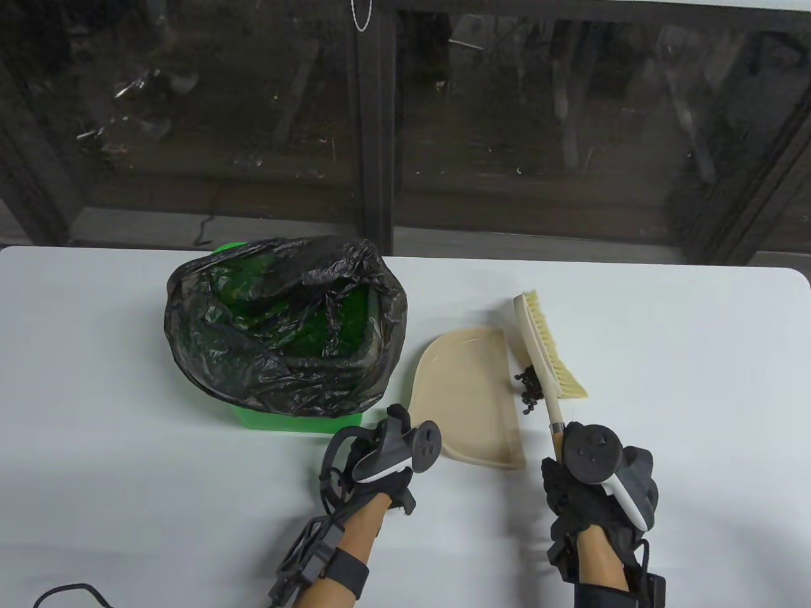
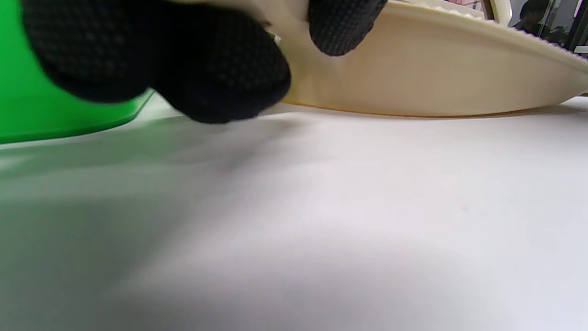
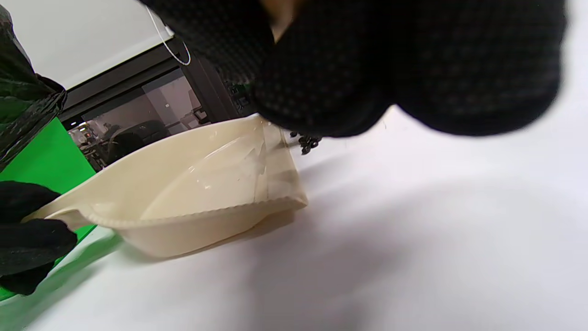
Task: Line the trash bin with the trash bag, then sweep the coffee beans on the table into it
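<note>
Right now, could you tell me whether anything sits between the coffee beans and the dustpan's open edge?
Nothing visible does. The beans lie on the table right beside the dustpan edge, with the brush behind them on the far side. The right hand holds the brush handle; the left hand holds the dustpan.

no readable text, labels, brands, numbers or signs anywhere

The left hand (image 1: 380,465) in its black sensor glove sits low at the near middle of the table, fingers curled and pinching the near end of the cream plastic dustpan (image 1: 469,399). The right hand (image 1: 592,491), to its right, grips the wooden handle of the cream hand brush (image 1: 548,354), forearm reaching in from the near edge
</note>
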Demonstrator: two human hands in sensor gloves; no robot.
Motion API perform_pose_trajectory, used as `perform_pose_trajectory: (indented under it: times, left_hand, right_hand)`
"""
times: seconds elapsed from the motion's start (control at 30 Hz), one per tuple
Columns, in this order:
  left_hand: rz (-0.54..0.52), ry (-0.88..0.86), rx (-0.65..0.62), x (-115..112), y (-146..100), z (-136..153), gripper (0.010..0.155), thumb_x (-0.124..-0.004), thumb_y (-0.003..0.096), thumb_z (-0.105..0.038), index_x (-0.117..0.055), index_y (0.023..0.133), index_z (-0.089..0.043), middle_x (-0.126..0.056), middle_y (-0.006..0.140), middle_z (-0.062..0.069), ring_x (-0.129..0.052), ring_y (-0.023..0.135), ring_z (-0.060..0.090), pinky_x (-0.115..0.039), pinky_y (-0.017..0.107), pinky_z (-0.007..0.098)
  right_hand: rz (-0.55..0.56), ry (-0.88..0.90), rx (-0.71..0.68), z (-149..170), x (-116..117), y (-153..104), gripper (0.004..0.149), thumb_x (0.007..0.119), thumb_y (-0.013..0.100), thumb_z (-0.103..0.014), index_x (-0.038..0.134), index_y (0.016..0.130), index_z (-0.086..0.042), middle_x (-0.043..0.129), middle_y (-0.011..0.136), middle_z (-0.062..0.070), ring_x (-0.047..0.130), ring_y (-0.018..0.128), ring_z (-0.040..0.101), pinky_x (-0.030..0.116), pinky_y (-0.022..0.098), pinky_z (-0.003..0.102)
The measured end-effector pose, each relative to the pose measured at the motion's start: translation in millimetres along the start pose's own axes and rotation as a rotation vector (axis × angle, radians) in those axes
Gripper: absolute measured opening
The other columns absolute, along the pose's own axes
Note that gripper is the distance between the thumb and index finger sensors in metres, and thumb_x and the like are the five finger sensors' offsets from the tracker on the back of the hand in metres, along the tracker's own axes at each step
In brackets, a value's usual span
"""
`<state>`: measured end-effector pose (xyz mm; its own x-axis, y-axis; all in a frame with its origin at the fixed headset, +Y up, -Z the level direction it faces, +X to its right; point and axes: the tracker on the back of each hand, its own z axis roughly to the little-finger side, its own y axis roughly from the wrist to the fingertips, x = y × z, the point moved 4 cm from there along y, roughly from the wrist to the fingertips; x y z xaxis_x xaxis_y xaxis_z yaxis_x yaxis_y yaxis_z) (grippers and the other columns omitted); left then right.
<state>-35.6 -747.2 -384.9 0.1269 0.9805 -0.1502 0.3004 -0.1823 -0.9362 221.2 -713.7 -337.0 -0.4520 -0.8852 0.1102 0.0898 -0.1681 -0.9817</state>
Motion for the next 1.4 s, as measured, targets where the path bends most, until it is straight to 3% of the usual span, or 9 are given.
perform_pose_trajectory:
  times: [0.37,0.7,0.83,0.97,1.17,1.4]
  left_hand:
    - [0.005,-0.006,-0.002,-1,1,-2,0.065,-0.060,0.0741,-0.032,-0.047,0.112,0.019,-0.086,0.084,0.021,-0.102,0.037,0.026,-0.086,0.032,0.046]
    - [0.013,-0.020,-0.001,-2,1,0,0.066,-0.060,0.0741,-0.032,-0.047,0.113,0.019,-0.086,0.084,0.021,-0.101,0.037,0.027,-0.086,0.033,0.046]
    - [0.014,-0.023,-0.001,-3,0,1,0.065,-0.060,0.0741,-0.032,-0.047,0.113,0.019,-0.086,0.084,0.020,-0.101,0.037,0.027,-0.086,0.033,0.046]
    - [0.018,-0.032,-0.002,-3,0,2,0.065,-0.060,0.0741,-0.032,-0.047,0.113,0.018,-0.086,0.084,0.020,-0.102,0.038,0.027,-0.086,0.033,0.046]
    - [0.001,-0.102,-0.002,-7,-3,9,0.065,-0.060,0.0736,-0.033,-0.047,0.113,0.017,-0.085,0.085,0.019,-0.101,0.040,0.027,-0.086,0.035,0.047]
    - [-0.022,-0.180,-0.021,0,-16,17,0.065,-0.061,0.0733,-0.034,-0.046,0.113,0.016,-0.084,0.086,0.019,-0.101,0.041,0.027,-0.085,0.036,0.047]
  right_hand:
    - [-0.137,0.228,-0.096,-17,5,-6,0.070,0.074,0.054,-0.027,0.035,0.099,0.010,0.090,0.062,0.015,0.098,0.023,0.008,0.091,0.011,0.031]
    - [-0.175,0.524,-0.187,-19,2,-10,0.070,0.073,0.054,-0.027,0.034,0.099,0.010,0.090,0.062,0.014,0.098,0.023,0.007,0.091,0.011,0.030]
    - [-0.131,0.637,-0.239,-18,-3,-10,0.071,0.073,0.054,-0.028,0.034,0.099,0.009,0.090,0.063,0.013,0.098,0.024,0.007,0.091,0.012,0.030]
    - [-0.010,0.686,-0.277,-15,-14,-13,0.071,0.073,0.054,-0.029,0.034,0.100,0.007,0.089,0.064,0.012,0.098,0.025,0.007,0.091,0.014,0.030]
    - [0.242,0.425,-0.199,-2,-29,-16,0.070,0.073,0.053,-0.030,0.035,0.100,0.007,0.090,0.062,0.011,0.098,0.024,0.007,0.091,0.014,0.031]
    - [0.268,0.481,-0.079,26,-29,-10,0.070,0.074,0.053,-0.029,0.036,0.099,0.008,0.090,0.062,0.013,0.098,0.024,0.008,0.090,0.014,0.032]
